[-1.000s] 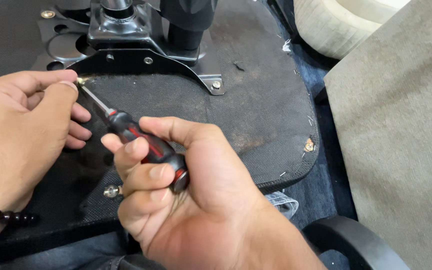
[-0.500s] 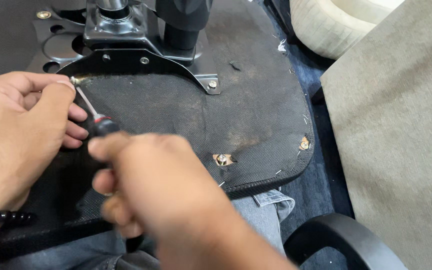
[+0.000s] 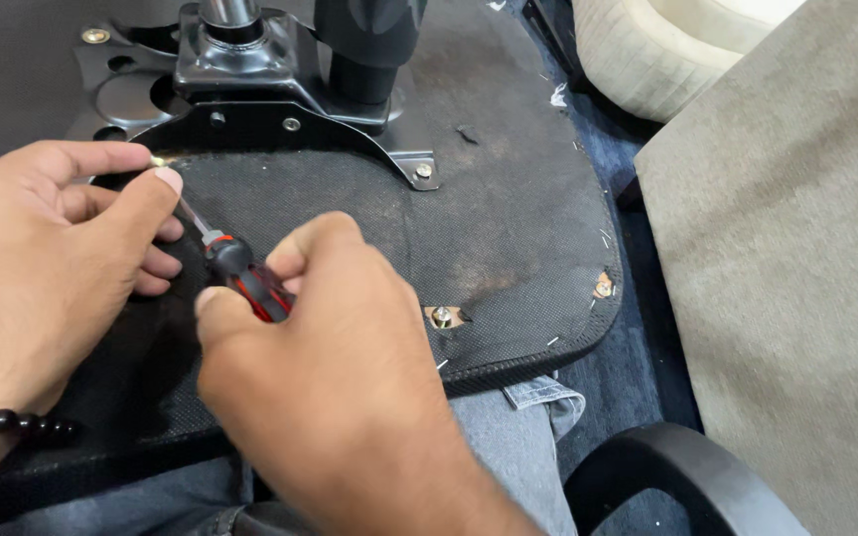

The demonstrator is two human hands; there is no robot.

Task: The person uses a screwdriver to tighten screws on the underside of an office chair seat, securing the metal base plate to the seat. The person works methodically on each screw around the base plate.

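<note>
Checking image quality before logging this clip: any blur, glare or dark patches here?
Head view: sharp overall, soft even light; right hand and screwdriver crisp; small glints on the metal bracket; seat underside dark yet its weave stays readable.

seat underside [image 3: 508, 228] on the person's lap | metal bracket [image 3: 280, 109] on its far-left part | screwdriver [image 3: 240, 278] between left hand [image 3: 42, 268] and right hand [image 3: 340, 387] — tip toward bracket edge | cushion [image 3: 786, 268] right — armrest [image 3: 677, 476] near-right

screwdriver tip [image 3: 179, 203]: hidden by left-hand fingers | handle end: buried in right hand [image 3: 335, 397]
</note>
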